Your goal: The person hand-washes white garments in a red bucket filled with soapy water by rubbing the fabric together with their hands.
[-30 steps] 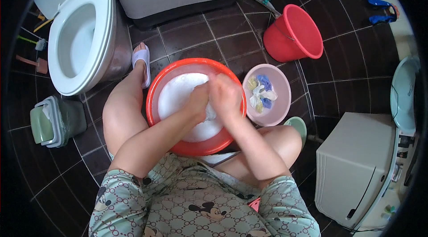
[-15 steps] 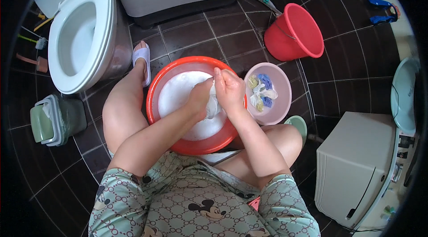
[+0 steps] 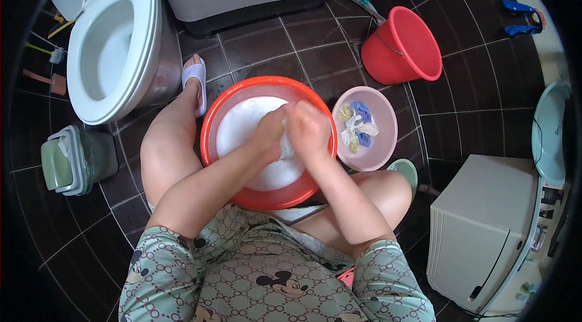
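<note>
Both hands are held together above an orange-rimmed basin (image 3: pixel 265 80) of white suds (image 3: pixel 242 125) between my legs. A white cloth (image 3: pixel 285 148) is bunched in them, and its lower part hangs toward the foam. My left hand (image 3: pixel 270 135) is closed round the cloth, its fingers mostly hidden. Pressed against it, my right hand (image 3: pixel 308 129) is also closed on the cloth, near the basin's right side. The cloth's full shape cannot be made out.
Right of the basin, a pink basin (image 3: pixel 386 140) holds small blue, yellow and white cloths (image 3: pixel 357 126). Beyond it stands a red bucket (image 3: pixel 388 49). A toilet (image 3: pixel 145 31) and a lidded bin (image 3: pixel 97 158) are at left, a pale cabinet (image 3: pixel 473 219) at right.
My right hand has turned and its thumb has folded down, both hands staying over the suds. Less of the white cloth shows between them now.
</note>
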The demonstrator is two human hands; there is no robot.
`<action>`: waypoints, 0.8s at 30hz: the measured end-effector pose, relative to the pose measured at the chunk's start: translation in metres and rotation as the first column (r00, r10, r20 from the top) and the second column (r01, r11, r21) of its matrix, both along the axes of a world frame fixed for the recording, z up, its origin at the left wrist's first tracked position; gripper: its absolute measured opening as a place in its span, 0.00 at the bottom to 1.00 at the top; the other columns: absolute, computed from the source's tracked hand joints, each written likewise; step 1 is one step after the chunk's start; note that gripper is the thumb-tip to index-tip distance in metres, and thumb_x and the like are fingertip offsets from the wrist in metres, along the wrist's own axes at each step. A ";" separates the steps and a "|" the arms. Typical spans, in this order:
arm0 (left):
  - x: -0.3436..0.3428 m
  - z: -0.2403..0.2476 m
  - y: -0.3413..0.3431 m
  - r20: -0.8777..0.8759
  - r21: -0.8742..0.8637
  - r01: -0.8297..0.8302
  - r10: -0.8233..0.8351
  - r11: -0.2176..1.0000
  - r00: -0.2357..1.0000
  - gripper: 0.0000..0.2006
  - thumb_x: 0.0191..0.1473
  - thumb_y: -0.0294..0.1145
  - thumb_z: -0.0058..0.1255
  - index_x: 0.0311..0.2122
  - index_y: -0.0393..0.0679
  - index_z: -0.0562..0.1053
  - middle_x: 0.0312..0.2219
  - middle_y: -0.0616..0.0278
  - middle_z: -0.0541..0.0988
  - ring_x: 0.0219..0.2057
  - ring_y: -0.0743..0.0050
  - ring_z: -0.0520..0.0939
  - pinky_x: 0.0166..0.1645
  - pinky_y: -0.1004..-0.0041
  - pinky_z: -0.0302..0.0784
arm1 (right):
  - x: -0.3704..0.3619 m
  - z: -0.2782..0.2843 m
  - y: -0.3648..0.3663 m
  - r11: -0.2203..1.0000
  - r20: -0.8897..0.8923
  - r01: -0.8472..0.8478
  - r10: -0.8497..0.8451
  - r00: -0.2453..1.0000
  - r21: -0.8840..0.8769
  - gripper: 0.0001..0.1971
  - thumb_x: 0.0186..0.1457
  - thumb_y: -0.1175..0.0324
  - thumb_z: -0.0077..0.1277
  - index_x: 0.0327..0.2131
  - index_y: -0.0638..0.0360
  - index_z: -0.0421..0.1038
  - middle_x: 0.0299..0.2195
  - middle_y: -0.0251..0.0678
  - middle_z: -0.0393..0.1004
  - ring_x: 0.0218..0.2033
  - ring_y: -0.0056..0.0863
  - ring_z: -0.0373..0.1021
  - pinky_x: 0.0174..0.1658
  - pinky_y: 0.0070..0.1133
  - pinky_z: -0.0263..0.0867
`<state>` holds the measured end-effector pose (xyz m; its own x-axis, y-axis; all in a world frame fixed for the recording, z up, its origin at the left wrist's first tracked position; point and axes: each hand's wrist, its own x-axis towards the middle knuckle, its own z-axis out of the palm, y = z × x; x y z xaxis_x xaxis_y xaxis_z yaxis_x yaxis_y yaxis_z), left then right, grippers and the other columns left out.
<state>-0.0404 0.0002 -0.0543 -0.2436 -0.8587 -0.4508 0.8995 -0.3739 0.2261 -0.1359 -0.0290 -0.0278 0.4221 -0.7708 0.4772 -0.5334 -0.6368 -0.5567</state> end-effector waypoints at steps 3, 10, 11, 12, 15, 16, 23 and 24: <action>-0.001 0.028 -0.002 0.239 0.176 0.015 -0.058 0.984 0.969 0.10 0.56 0.41 0.43 0.30 0.46 0.70 0.25 0.64 0.75 0.23 0.72 0.75 0.32 0.73 0.72 | -0.005 -0.001 -0.011 0.983 0.037 0.080 -0.088 0.995 0.168 0.09 0.51 0.69 0.49 0.20 0.60 0.69 0.19 0.40 0.69 0.19 0.42 0.67 0.22 0.32 0.62; -0.005 0.026 -0.004 0.218 0.156 0.023 -0.057 0.988 0.974 0.12 0.56 0.41 0.43 0.28 0.44 0.69 0.28 0.63 0.75 0.27 0.75 0.76 0.31 0.73 0.71 | -0.013 -0.008 -0.019 0.952 0.017 0.144 -0.155 0.988 0.269 0.07 0.48 0.71 0.50 0.19 0.58 0.67 0.20 0.41 0.68 0.20 0.42 0.68 0.22 0.32 0.63; -0.003 0.019 -0.004 0.233 0.113 -0.001 -0.025 0.994 0.972 0.11 0.56 0.40 0.43 0.29 0.44 0.70 0.28 0.64 0.75 0.26 0.75 0.76 0.31 0.73 0.71 | -0.006 -0.006 -0.013 0.977 0.023 0.107 -0.113 0.993 0.183 0.08 0.48 0.71 0.50 0.19 0.58 0.67 0.20 0.41 0.68 0.20 0.42 0.67 0.23 0.32 0.63; 0.003 -0.007 -0.004 0.238 0.111 -0.010 -0.016 0.994 0.971 0.11 0.56 0.40 0.43 0.29 0.44 0.70 0.28 0.64 0.75 0.26 0.75 0.76 0.31 0.73 0.71 | 0.002 -0.003 0.000 0.993 0.025 0.068 -0.071 0.997 0.096 0.08 0.47 0.70 0.51 0.18 0.58 0.67 0.19 0.41 0.68 0.20 0.42 0.67 0.24 0.32 0.64; 0.015 -0.048 0.002 -0.252 -0.251 0.103 -0.168 0.962 0.953 0.09 0.53 0.38 0.45 0.30 0.45 0.72 0.25 0.64 0.75 0.25 0.74 0.76 0.29 0.72 0.71 | 0.014 0.007 0.023 0.999 0.037 -0.042 0.042 0.998 0.022 0.08 0.45 0.70 0.52 0.17 0.58 0.66 0.19 0.40 0.69 0.21 0.41 0.68 0.25 0.29 0.66; 0.009 -0.020 0.000 -0.255 -0.254 0.116 -0.182 0.960 0.950 0.09 0.53 0.38 0.45 0.30 0.45 0.72 0.25 0.64 0.75 0.25 0.74 0.76 0.29 0.72 0.71 | 0.005 -0.003 0.009 0.999 0.055 -0.029 0.031 0.998 -0.041 0.09 0.45 0.70 0.52 0.17 0.58 0.66 0.18 0.41 0.68 0.20 0.42 0.68 0.24 0.29 0.66; 0.012 -0.019 0.000 -0.140 -0.104 0.073 -0.087 0.992 0.986 0.09 0.53 0.39 0.45 0.31 0.45 0.72 0.25 0.65 0.75 0.24 0.74 0.76 0.30 0.71 0.72 | 0.017 0.017 0.023 0.999 0.036 -0.015 0.014 0.999 0.031 0.12 0.51 0.68 0.49 0.16 0.61 0.65 0.17 0.41 0.67 0.19 0.42 0.67 0.21 0.34 0.60; 0.007 -0.016 0.001 -0.140 -0.099 0.073 -0.087 0.992 0.986 0.09 0.53 0.39 0.45 0.31 0.45 0.72 0.25 0.65 0.75 0.24 0.74 0.76 0.30 0.71 0.72 | 0.013 0.012 0.017 0.999 0.037 -0.015 0.013 0.999 0.036 0.12 0.51 0.68 0.49 0.16 0.61 0.65 0.17 0.41 0.67 0.19 0.42 0.67 0.21 0.34 0.60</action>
